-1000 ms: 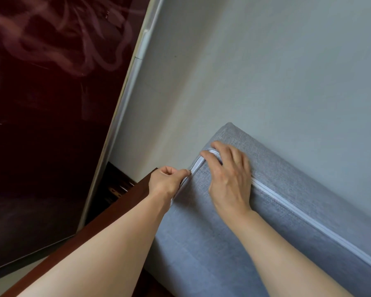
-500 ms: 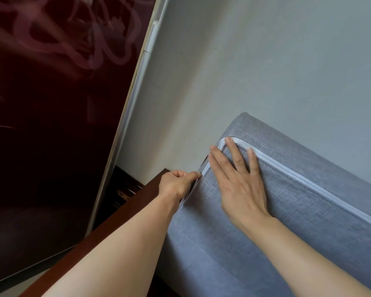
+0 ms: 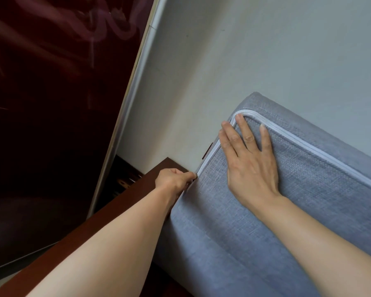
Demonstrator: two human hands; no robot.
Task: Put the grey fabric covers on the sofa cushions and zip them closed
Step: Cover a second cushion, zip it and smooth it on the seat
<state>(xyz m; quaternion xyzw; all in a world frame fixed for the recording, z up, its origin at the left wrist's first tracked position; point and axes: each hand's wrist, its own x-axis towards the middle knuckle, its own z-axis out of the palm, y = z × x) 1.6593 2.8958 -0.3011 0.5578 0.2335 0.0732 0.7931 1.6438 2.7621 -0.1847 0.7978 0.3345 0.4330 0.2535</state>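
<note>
A sofa cushion in a grey fabric cover (image 3: pixel 255 232) leans against the wall at the right. A pale zipper (image 3: pixel 304 144) runs along its upper edge, rounds the top left corner and descends the left side. My right hand (image 3: pixel 248 161) lies flat on the cover just below that corner, fingers spread. My left hand (image 3: pixel 174 179) is pinched shut at the zipper's lower left end, where the pull is hidden between its fingers.
A dark brown wooden frame rail (image 3: pixel 90 236) runs diagonally under my left arm. A dark red glossy panel (image 3: pixel 51 103) with a pale metal edge (image 3: pixel 129 99) fills the left. The pale wall (image 3: pixel 266 50) stands behind the cushion.
My left hand has drawn the zipper down the cushion's left side, away from the corner. My right hand went from gripping the corner to lying flat on the cover.
</note>
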